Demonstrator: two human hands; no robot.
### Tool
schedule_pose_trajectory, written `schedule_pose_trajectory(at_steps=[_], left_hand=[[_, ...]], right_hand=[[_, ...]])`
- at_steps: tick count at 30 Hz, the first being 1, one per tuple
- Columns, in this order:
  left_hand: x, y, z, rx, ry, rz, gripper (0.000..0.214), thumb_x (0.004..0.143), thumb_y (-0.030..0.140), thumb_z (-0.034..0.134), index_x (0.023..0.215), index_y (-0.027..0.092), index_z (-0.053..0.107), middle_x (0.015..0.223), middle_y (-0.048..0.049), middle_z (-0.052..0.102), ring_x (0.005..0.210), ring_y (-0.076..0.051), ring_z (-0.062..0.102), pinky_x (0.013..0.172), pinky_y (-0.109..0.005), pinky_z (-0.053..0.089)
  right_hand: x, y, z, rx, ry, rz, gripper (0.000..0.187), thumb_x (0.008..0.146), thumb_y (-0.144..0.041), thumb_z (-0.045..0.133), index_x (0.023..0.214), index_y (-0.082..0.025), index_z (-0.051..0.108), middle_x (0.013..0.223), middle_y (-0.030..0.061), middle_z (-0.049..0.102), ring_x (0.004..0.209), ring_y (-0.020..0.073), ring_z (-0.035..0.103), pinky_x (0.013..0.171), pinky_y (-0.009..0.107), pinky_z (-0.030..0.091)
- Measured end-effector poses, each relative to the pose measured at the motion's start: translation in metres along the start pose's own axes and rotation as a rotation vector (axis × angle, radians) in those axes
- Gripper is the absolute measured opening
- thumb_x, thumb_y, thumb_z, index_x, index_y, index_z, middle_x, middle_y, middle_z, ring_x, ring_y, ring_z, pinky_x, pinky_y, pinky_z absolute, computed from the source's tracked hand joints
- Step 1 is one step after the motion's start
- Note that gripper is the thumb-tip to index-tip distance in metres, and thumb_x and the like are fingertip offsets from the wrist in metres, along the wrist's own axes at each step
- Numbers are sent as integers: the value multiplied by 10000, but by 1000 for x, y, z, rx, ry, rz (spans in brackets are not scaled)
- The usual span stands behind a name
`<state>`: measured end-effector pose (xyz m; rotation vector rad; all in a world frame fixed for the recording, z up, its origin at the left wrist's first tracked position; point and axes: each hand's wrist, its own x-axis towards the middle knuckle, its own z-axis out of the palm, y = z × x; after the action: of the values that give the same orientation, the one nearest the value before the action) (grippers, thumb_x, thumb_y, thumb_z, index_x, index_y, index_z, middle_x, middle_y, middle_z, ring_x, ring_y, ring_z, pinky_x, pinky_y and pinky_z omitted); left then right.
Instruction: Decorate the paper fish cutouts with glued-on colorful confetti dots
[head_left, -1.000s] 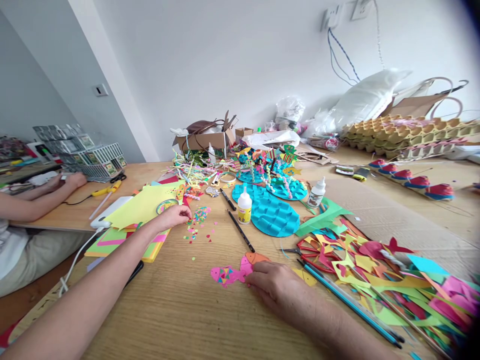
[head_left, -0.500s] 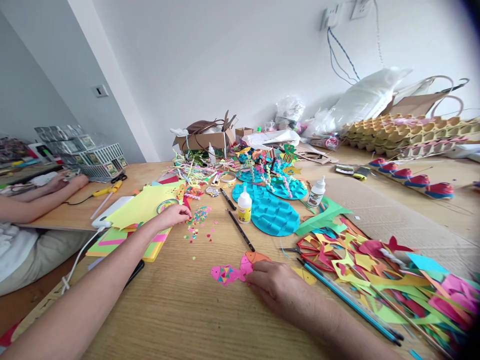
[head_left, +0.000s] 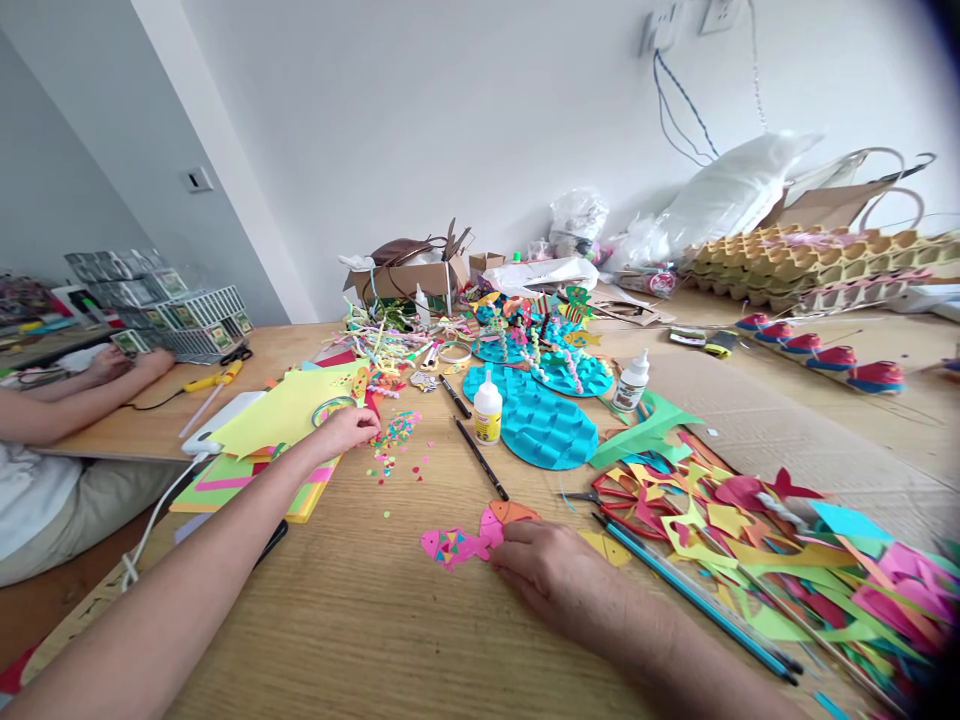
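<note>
My left hand reaches to the edge of a pile of tiny coloured paper bits. Its fingertips are pinched together, and whatever is between them is too small to make out. Bent fingers of my right hand press on a pink paper fish that it partly covers. Left of that lies another pink paper fish, decorated with small coloured triangles. An orange paper fish shows just beyond my right knuckles, and a yellow one lies to their right.
A white glue bottle and a black pencil are ahead. Blue paper-covered ovals lie behind. Red-handled scissors, blue pencils and paper scraps spread at right. Yellow paper is at left, beyond it a co-worker's hands.
Both my hands stay in nearly the same places, left pinched at the paper bits, right on the fish. The co-worker's hands now show a small framed piece held up.
</note>
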<state>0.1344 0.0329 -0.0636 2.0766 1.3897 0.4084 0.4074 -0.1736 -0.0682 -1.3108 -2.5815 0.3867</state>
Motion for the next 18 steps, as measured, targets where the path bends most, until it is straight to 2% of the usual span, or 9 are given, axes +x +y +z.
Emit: schedule_pose_trajectory(at_steps=[5, 10, 14, 16, 18], left_hand=[[-8, 15, 1, -57, -30, 1, 183, 609, 352, 538, 606, 169, 549, 523, 31, 537, 512, -125, 516, 483, -217, 387], [-32, 50, 14, -176, -113, 25, 240, 652, 388, 520, 709, 157, 553, 650, 7, 588, 586, -124, 548, 549, -230, 432], [-57, 81, 31, -266, -192, 51, 230, 662, 374, 522, 722, 154, 546, 653, 11, 569, 568, -105, 509, 543, -219, 417], [-65, 93, 40, -282, -228, 68, 213, 658, 363, 521, 705, 156, 539, 638, 18, 546, 559, -102, 493, 539, -217, 414], [-71, 102, 47, -241, -249, 93, 196, 659, 354, 511, 695, 164, 540, 633, 21, 533, 556, -105, 487, 519, -213, 405]], right_hand=[[0, 2, 1, 29, 19, 8, 240, 839, -119, 371, 795, -187, 596, 794, 38, 616, 702, 139, 551, 588, 215, 365], [2, 6, 6, 200, 196, 49, 254, 842, -123, 379, 890, -171, 624, 835, 62, 600, 750, 134, 553, 643, 213, 398], [6, 1, 6, 442, 329, 169, 196, 810, -141, 452, 864, -161, 639, 806, 54, 623, 731, 130, 568, 643, 219, 422], [11, -3, 3, 655, 326, 298, 143, 779, -158, 494, 822, -155, 630, 733, 29, 628, 653, 116, 574, 581, 207, 432], [16, -6, -2, 886, 263, 409, 103, 764, -181, 505, 776, -145, 601, 607, -9, 592, 530, 93, 556, 481, 181, 414]])
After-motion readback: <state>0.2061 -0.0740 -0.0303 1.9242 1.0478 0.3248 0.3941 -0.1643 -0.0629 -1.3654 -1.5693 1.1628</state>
